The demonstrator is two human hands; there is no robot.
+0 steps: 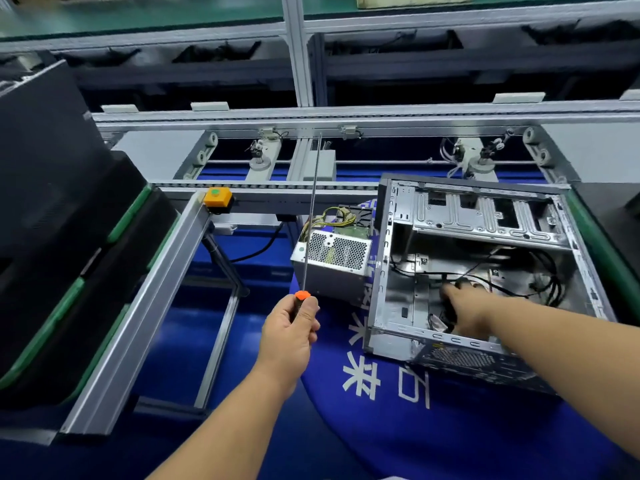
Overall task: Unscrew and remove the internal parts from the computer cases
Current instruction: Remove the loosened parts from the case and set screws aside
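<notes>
Computer case (485, 216) lies open on its side at the right of the frame on a blue cloth (433, 427), where we see the right hand (465, 306) reaching in among black cables (550, 271); whether its fingers grip anything we cannot tell. At centre, the left hand (291, 329) has its fingers curled round an orange-tipped screwdriver (311, 216), shaft pointing up, just in front of a removed power supply (332, 263) beside the case.

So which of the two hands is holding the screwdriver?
The left hand grips the orange-handled long-shaft screwdriver; the right hand reaches inside the open silver metal computer case.
</notes>
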